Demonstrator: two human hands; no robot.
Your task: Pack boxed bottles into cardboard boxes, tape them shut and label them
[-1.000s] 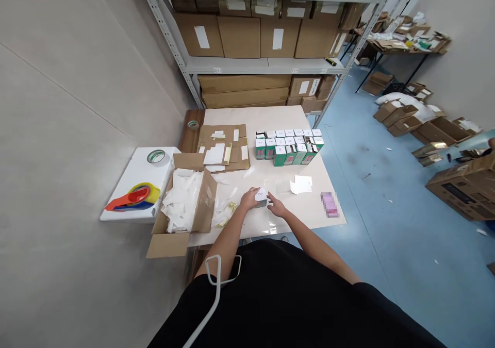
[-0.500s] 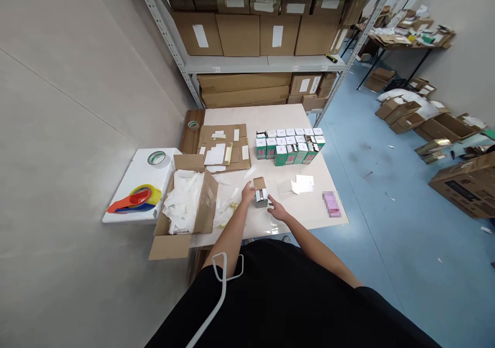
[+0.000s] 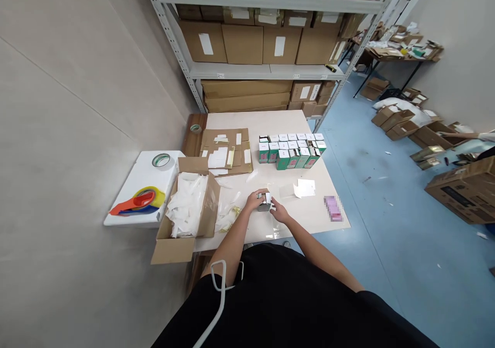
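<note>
Small box: grey-sided cuboid (image 3: pixel 264 205), white and dark at the top; at the near part of the table, between the two hands.
Left hand: bare (image 3: pixel 254 200), fingers closed on the box from its left side and over the top.
Right hand: bare (image 3: pixel 280 212), at the right side of the box, thumb and fingers apart; contact too small to tell.
Table: pale, flat, smooth-looking top (image 3: pixel 253 119).
Clear plastic: thin, crumpled film (image 3: pixel 228 209), left of the left hand, with yellowish strips.
White sheet: flat, paper-like (image 3: pixel 307 187), beyond the right hand, one edge curling.
Green-and-white cartons: upright card cuboids (image 3: pixel 283 159), in close rows beyond the sheet; some tops gape.
Flattened cardboard: brown, layered (image 3: pixel 243 168), with white labels and glossy tape strips.
Pink item: blurred to blocks (image 3: pixel 333 209), near the right table edge; kind cannot be told.
Open carton: brown corrugated board, flaps out (image 3: pixel 212 203), holding crumpled white material (image 3: pixel 188 203).
White stand: smooth, flat-topped (image 3: pixel 129 183), left of the carton; bears a ring-shaped tape roll (image 3: pixel 161 160) and a red tape dispenser (image 3: pixel 135 201) with yellow and blue parts.
Shelving: pale, perforated metal posts and flat shelves (image 3: pixel 240 71), stacked with brown boxes (image 3: pixel 242 44).
Floor: smooth blue (image 3: pixel 359 193), scattered with scraps.
Far right: another person's forearm (image 3: pixel 458 134), above brown boxes.
</note>
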